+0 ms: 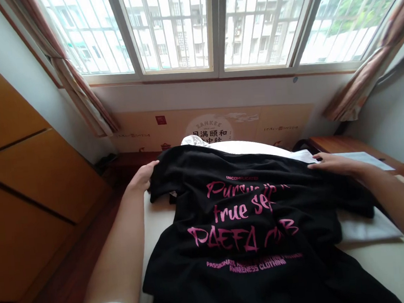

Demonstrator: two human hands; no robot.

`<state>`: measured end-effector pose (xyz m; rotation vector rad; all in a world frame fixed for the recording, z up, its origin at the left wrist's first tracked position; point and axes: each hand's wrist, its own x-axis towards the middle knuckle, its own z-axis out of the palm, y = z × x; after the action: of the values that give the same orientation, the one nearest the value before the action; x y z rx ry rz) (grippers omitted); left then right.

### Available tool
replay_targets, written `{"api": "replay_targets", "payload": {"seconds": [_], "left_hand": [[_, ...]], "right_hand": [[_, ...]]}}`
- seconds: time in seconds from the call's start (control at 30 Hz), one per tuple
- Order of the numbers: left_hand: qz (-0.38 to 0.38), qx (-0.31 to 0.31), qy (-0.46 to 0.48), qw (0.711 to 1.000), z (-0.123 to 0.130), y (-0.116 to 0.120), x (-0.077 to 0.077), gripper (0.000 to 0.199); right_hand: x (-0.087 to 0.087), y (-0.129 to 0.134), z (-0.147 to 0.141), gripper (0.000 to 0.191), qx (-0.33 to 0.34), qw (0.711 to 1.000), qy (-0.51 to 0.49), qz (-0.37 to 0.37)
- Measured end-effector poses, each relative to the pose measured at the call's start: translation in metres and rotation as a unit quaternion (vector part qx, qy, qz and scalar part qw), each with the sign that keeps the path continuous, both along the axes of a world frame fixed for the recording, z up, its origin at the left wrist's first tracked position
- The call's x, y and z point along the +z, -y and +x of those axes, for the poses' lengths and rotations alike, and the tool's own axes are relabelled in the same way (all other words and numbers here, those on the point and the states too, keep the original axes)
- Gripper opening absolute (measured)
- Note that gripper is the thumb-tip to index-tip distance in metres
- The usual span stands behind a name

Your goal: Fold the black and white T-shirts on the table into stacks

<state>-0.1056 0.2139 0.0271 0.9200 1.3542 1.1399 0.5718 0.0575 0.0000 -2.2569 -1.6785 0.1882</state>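
A black T-shirt (243,223) with pink lettering lies spread over a cream bed surface (392,267), its far part raised in a soft heap. My left hand (142,175) grips the shirt's far left edge. My right hand (334,164) rests on the far right edge, fingers together, beside a white cloth (303,156) showing beneath. Another white cloth (367,226) sticks out under the shirt's right side. A white garment (194,141) shows behind the shirt's top edge. Part of the shirt's shape is hidden by its folds.
A wooden wardrobe (29,162) stands along the left, with a narrow wood floor strip beside the bed. A wooden side table (343,145) with papers (365,160) sits at the right. A printed board (210,127) and a barred window (198,24) lie ahead.
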Motion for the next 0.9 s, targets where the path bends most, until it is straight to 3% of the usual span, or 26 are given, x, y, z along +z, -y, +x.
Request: {"api": "replay_targets", "payload": {"seconds": [0.1, 0.2, 0.33, 0.43, 0.6, 0.73, 0.83, 0.9], "left_hand": [[0.043, 0.012, 0.047, 0.998, -0.004, -0.003, 0.003, 0.022], [0.122, 0.049, 0.095, 0.987, -0.008, -0.005, 0.006, 0.026], [0.127, 0.060, 0.144, 0.980, -0.011, -0.004, 0.009, 0.023], [0.128, 0.073, 0.136, 0.980, -0.012, -0.008, 0.006, 0.021], [0.184, 0.128, 0.106, 0.969, -0.015, -0.020, -0.004, 0.023], [0.218, 0.177, -0.040, 0.959, -0.020, -0.023, -0.010, 0.023], [0.178, 0.166, -0.191, 0.951, -0.022, -0.022, -0.016, 0.021], [0.112, 0.134, -0.227, 0.958, -0.022, -0.021, -0.020, 0.023]], "right_hand": [[0.002, -0.032, -0.027, 0.063, -0.010, 1.000, -0.013, -0.010], [-0.002, -0.063, -0.063, 0.055, 0.029, 1.000, 0.005, 0.006], [-0.014, -0.097, -0.098, 0.037, 0.035, 0.999, 0.030, -0.011], [-0.013, -0.117, -0.107, 0.028, 0.015, 0.998, 0.050, -0.017], [0.000, -0.135, -0.102, 0.037, -0.054, 0.994, 0.088, -0.022], [-0.004, -0.139, -0.115, 0.044, -0.071, 0.993, 0.093, -0.033], [-0.013, -0.142, -0.137, 0.049, 0.003, 0.997, 0.072, -0.026], [-0.018, -0.145, -0.151, 0.050, 0.058, 0.996, 0.061, -0.024]]}}
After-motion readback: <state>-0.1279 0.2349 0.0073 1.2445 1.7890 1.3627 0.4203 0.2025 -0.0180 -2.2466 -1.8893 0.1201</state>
